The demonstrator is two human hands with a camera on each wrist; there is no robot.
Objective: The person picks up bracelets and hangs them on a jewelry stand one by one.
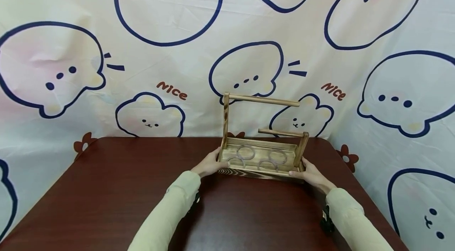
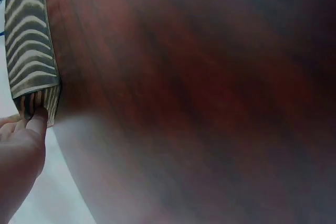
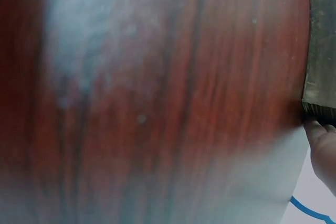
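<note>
A wooden rack (image 1: 263,174) with a shallow tray base stands near the back of the table, held from both ends. One tall post at its left end carries a long bar at the top; a shorter post on the right carries a lower bar. Several pale rings show on the base. My left hand (image 1: 209,164) grips the left end, thumb over the front corner. At the opposite end my right hand (image 1: 313,174) holds the right corner, thumb on the front rim. Both wrist views show fingers at the rack's lower ends, beside its striped wood (image 2: 31,40) and its darker side (image 3: 323,40).
The dark red-brown table (image 1: 106,199) spreads to the left and in front of the rack. Its back edge meets a cloth backdrop (image 1: 170,65) printed with cartoon bears, which also runs along the sides.
</note>
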